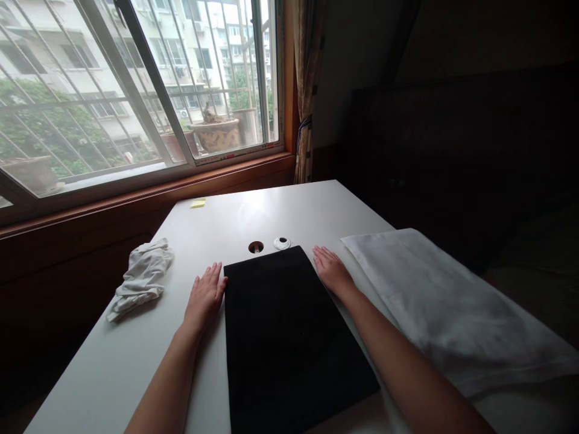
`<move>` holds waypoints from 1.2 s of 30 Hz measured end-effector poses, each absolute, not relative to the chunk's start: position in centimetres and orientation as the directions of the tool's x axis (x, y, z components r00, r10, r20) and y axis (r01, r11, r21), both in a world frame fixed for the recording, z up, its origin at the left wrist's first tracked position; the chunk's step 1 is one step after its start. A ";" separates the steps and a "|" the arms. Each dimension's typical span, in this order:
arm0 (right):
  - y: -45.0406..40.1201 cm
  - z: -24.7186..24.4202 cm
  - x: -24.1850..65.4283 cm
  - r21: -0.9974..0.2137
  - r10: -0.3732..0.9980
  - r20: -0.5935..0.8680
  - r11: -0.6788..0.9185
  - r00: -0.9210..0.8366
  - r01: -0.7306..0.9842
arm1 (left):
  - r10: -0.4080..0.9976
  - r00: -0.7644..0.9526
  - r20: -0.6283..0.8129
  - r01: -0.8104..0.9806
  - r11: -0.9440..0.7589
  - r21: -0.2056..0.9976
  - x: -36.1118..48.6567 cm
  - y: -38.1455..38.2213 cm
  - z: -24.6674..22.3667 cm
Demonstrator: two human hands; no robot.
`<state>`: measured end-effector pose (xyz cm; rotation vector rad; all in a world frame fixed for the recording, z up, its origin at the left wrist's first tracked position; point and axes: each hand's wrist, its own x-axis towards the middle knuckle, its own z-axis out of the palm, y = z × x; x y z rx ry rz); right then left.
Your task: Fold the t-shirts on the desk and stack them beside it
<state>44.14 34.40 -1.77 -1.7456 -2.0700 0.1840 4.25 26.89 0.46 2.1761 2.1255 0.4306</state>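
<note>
A white table [104,361] is filling the lower view, with a barred window [94,60] standing beyond it on the left. A flat, smooth black piece [289,337] is lying on the tabletop between the two forearms, its narrower-looking far end sitting between the two sets of fingers. A pale, rumpled sheet [434,289] is spreading along the table's right side, past the right forearm, and a crumpled white cloth [142,277] is lying well left of the black piece.

The left hand [205,295] is resting palm down by the black piece's far left corner; its fingers are stretching forward, loosely spread and grasping nothing, while its thumb is meeting or nearly meeting the black edge. The right hand [332,268] is lying palm down just beside the opposite edge, fingers extended, close together and empty, the fingertips standing slightly apart from the black piece. Beyond its far edge, a round cover [282,243] is lying beside a round hole [256,248], and a small yellow note [198,204] is sitting near the far left corner of the table.
</note>
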 end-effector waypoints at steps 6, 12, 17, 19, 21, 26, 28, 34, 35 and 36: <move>34.3 -1.9 44.1 -0.384 0.961 0.248 0.211 -0.119 0.899 | 0.989 0.031 0.142 0.971 -0.064 0.230 4.3 26.7 0.4; 34.1 -1.5 44.0 -0.395 0.962 0.250 0.208 -0.113 0.895 | 0.990 0.038 0.136 0.980 -0.063 0.191 4.4 26.8 0.3; 33.5 -0.7 43.5 -0.403 0.956 0.271 0.222 -0.116 0.888 | 0.989 0.040 0.139 0.980 -0.067 0.188 4.4 26.7 0.5; 33.1 0.3 43.1 -0.406 0.950 0.287 0.236 -0.123 0.883 | 0.990 0.045 0.135 0.980 -0.070 0.189 4.4 26.7 0.6; 32.5 1.7 42.4 -0.406 0.935 0.322 0.278 -0.148 0.871 | 0.990 0.049 0.133 0.980 -0.073 0.184 4.5 26.7 0.7; 28.8 5.3 39.2 -0.365 0.798 0.342 0.599 -0.496 0.712 | 0.989 0.081 0.123 0.984 -0.098 0.145 4.5 26.8 0.8; 26.7 5.4 37.9 -0.355 0.713 0.240 0.696 -0.659 0.624 | 0.989 0.086 0.117 0.986 -0.101 0.130 4.4 26.9 0.7; 21.1 4.2 37.6 -0.401 0.605 0.084 0.748 -0.792 0.529 | 0.989 0.095 0.113 0.986 -0.110 0.129 4.4 26.9 0.8; 20.4 4.3 37.9 -0.422 0.591 0.077 0.749 -0.803 0.511 | 0.989 0.094 0.114 0.986 -0.109 0.130 4.4 26.9 0.8; 19.8 4.5 38.4 -0.444 0.574 0.072 0.751 -0.816 0.489 | 0.989 0.093 0.115 0.986 -0.108 0.131 4.5 26.9 0.8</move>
